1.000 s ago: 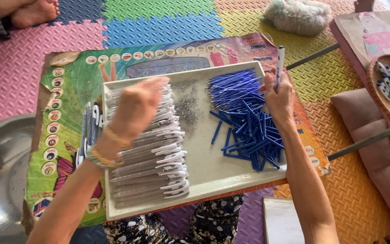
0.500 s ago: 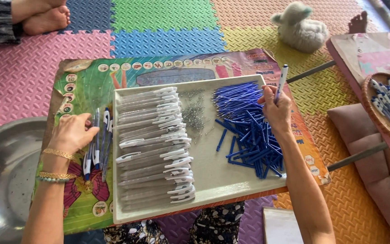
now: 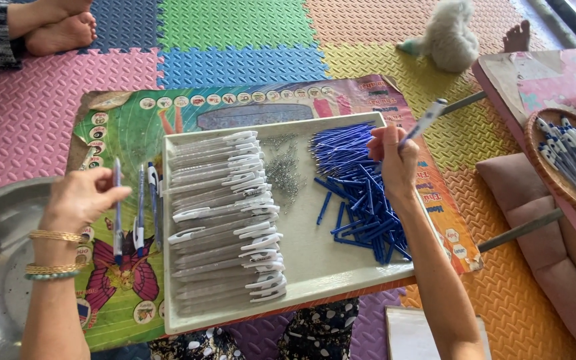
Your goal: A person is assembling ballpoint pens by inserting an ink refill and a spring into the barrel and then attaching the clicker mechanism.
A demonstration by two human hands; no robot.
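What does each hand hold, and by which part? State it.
Left hand: a finished pen, pinched near its upper end. Right hand: a pen barrel, gripped at its lower end.

A low tabletop (image 3: 135,127) covered with a colourful printed sheet stands on a floor (image 3: 235,40) of foam puzzle mats. A white tray (image 3: 315,260) lies on it at centre, with finished pens (image 3: 140,220) lying to its left.

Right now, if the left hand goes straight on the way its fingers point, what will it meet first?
The left hand holds a pen and its fingers point right. Probably it meets first the loose pens on the colourful board, before the tray's rim; height is unclear.
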